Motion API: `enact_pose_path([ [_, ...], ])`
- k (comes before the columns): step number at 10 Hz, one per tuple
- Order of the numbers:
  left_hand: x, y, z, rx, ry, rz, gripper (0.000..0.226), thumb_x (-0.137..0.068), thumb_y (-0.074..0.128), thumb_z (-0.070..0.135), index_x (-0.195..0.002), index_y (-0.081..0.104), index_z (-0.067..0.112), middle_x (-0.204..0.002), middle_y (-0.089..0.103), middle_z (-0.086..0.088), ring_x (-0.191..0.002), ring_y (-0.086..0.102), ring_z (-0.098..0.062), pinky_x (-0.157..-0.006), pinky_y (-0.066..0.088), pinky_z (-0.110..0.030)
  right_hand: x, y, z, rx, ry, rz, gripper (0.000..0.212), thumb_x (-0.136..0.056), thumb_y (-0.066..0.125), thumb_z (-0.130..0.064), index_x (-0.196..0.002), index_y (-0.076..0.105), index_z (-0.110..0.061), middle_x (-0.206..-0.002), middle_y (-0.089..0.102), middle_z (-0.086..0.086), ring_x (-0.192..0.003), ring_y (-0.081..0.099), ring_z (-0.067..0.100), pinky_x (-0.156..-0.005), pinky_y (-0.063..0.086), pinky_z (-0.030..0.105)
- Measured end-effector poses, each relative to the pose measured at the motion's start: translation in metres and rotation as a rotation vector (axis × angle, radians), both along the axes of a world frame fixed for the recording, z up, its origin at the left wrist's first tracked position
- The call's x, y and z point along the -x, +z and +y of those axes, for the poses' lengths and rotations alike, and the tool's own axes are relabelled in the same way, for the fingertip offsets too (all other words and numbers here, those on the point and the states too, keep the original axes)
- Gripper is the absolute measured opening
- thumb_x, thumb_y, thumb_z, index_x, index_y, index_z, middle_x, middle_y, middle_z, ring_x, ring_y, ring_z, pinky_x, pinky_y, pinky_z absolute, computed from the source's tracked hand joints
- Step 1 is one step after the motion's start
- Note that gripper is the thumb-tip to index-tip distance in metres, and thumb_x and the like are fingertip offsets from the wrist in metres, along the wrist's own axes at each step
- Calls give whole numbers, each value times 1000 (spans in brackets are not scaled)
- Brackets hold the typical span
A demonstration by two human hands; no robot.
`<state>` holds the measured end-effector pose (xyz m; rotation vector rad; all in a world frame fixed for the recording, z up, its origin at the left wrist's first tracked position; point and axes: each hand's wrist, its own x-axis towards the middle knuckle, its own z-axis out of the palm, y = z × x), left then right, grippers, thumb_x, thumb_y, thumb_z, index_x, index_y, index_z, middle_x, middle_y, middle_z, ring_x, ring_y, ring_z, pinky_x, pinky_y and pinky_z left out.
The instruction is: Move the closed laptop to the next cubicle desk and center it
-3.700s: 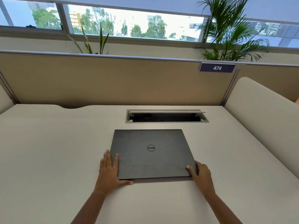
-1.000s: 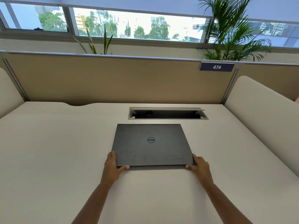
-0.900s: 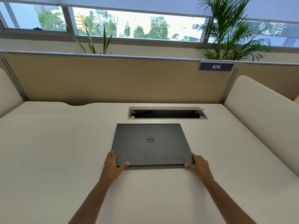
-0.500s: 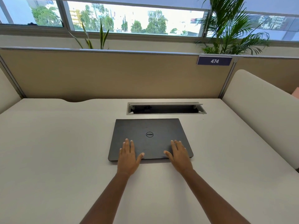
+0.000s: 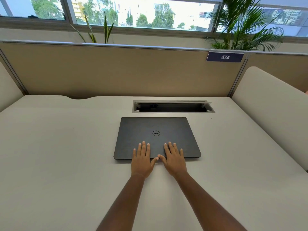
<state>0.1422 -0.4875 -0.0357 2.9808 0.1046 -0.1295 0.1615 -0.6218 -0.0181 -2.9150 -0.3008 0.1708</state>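
Note:
A closed dark grey laptop (image 5: 155,130) with a round logo lies flat on the off-white cubicle desk (image 5: 58,155), just in front of the cable slot. My left hand (image 5: 141,160) and my right hand (image 5: 174,160) rest palm down, fingers apart, on the lid's near middle. Their thumbs nearly touch at the laptop's front edge. Neither hand grips the laptop.
An open cable slot (image 5: 173,107) is cut into the desk behind the laptop. A tan partition (image 5: 116,70) with a blue "474" plate (image 5: 225,57) closes the back. Cream side dividers (image 5: 270,110) flank the desk. Plants (image 5: 241,25) stand by the window.
My hands let go of the laptop's near corners and came together flat on top of the lid. The laptop stays in front of the cable slot.

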Motion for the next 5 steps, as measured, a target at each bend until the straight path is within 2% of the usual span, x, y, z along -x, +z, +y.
enact_pose_path([
  [1,0,-1,-1,3,0,4,82,-85,-3,62,-150,-4,13,-161,-5,-9,-149,-5,-24,-123,1,-41,1,-1,2,-1,-12,2,143,-29,-49,-70,-149,7,-17,-160,6,4,-147,2,23,-120,5,45],
  [2,0,-2,-1,17,-1,-13,74,-94,20,56,-150,-3,13,-161,-5,-9,-149,-4,-25,-123,1,-41,3,-3,2,-7,-20,-4,141,-31,-48,-70,-149,7,-17,-160,6,4,-148,2,23,-120,5,46],
  [3,-1,0,-1,25,14,-14,74,-95,23,55,-150,-3,13,-161,-4,-9,-149,-4,-24,-122,1,-41,2,-2,0,-7,-9,11,130,-40,-41,-70,-149,7,-17,-160,5,4,-148,1,22,-120,4,46],
  [4,2,5,-3,75,19,-18,74,-95,24,55,-150,-1,12,-161,-2,-10,-149,-3,-24,-123,2,-41,2,7,1,-92,-34,68,79,-86,0,-63,-148,11,-17,-159,11,4,-147,4,21,-120,5,49],
  [5,-5,21,2,159,71,-135,75,-94,28,55,-150,3,11,-161,2,-13,-149,1,-25,-122,6,-40,-4,27,-8,-197,-100,27,65,-95,31,-50,-148,17,-15,-158,18,6,-147,7,21,-118,5,52],
])
